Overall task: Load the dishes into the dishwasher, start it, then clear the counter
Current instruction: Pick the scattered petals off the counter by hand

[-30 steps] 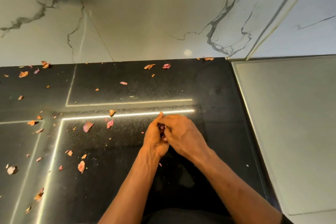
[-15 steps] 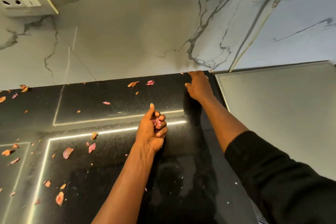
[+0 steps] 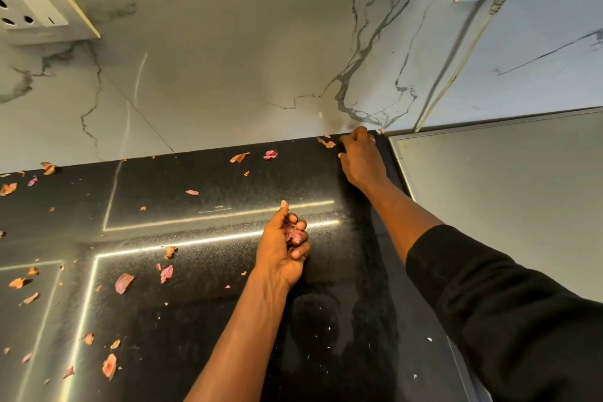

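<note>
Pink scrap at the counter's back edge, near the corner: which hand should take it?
Right. The right hand lies at the back edge, fingers beside the pink scrap. The left hand is nearer the front of the counter, curled round peels.

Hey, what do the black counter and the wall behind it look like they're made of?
The counter: likely polished black granite or similar stone; fine speckle, mirror-like light reflections. The wall: marble or marble-look tile; white with grey veins, soft sheen, thin joint line. Cannot tell which.
</note>
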